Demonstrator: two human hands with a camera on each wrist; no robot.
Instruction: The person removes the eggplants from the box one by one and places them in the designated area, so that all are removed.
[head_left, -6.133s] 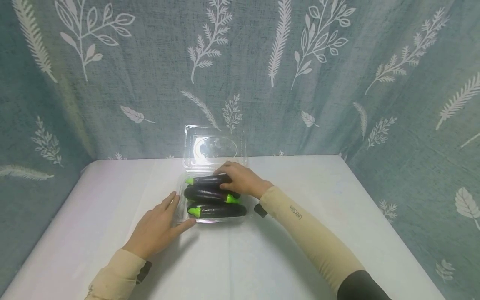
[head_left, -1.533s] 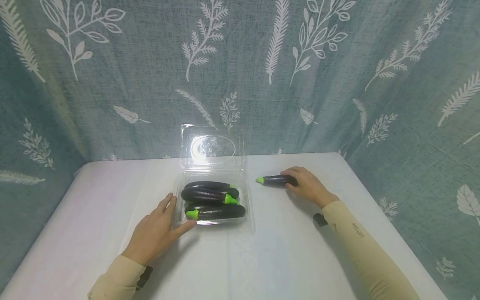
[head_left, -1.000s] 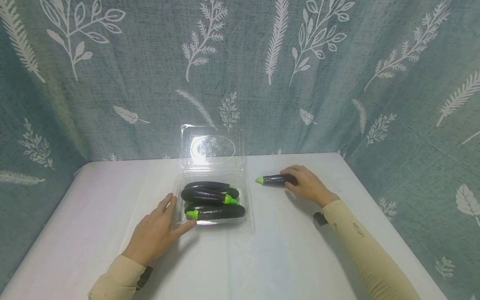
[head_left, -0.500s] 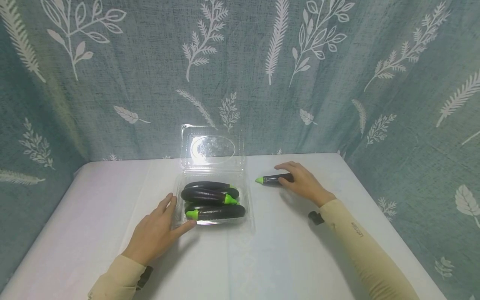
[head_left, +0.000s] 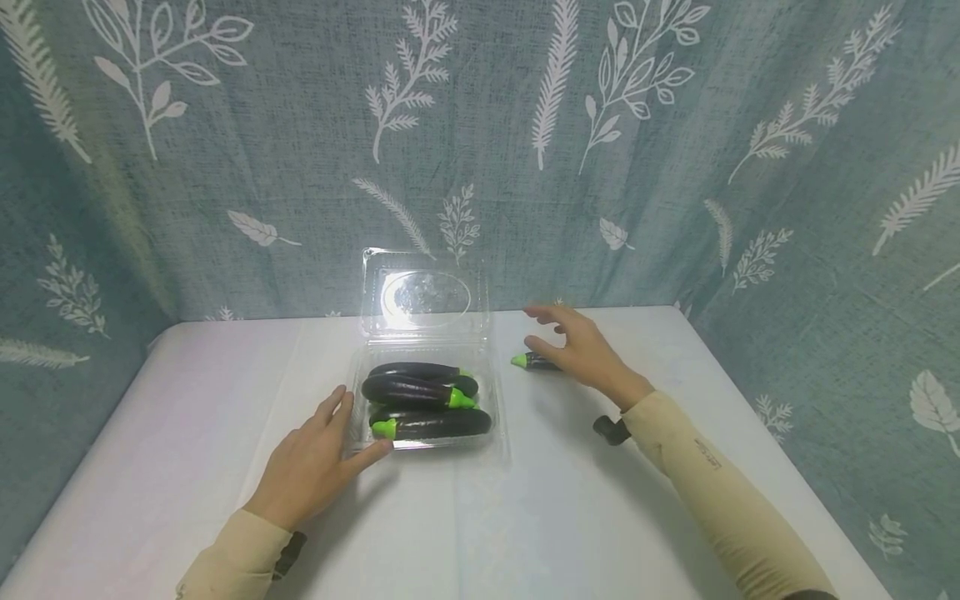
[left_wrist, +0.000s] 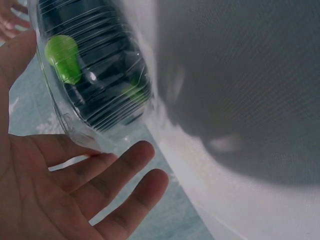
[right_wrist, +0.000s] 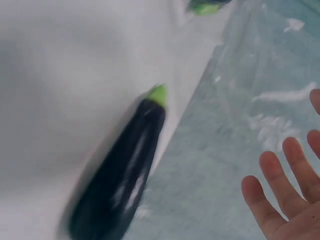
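A clear plastic clamshell container point(head_left: 497, 408) stands on the table with its lid point(head_left: 390, 260) raised at the back. Several dark purple eggplants point(head_left: 408, 389) with green caps are piled in it. My left hand point(head_left: 307, 462) rests its spread fingers and thumb around the container's near left corner; the left wrist view shows the fingers point(left_wrist: 125, 170) beside its ribbed wall. Right of the container a single eggplant point(right_wrist: 125, 170) lies on the table. Above it hovers my right hand point(head_left: 585, 350), fingers loosely spread, holding nothing and partly hiding that eggplant in the head view.
A white cloth covers the table point(head_left: 517, 525). Grey-green curtains point(head_left: 300, 167) with white leaf prints hang behind it and at both sides, close to the table's back edge.
Earlier my right hand gripped an eggplant in the container; that eggplant then lay on the table at right. The hand has since let go and moved up and left. The left hand stayed put.
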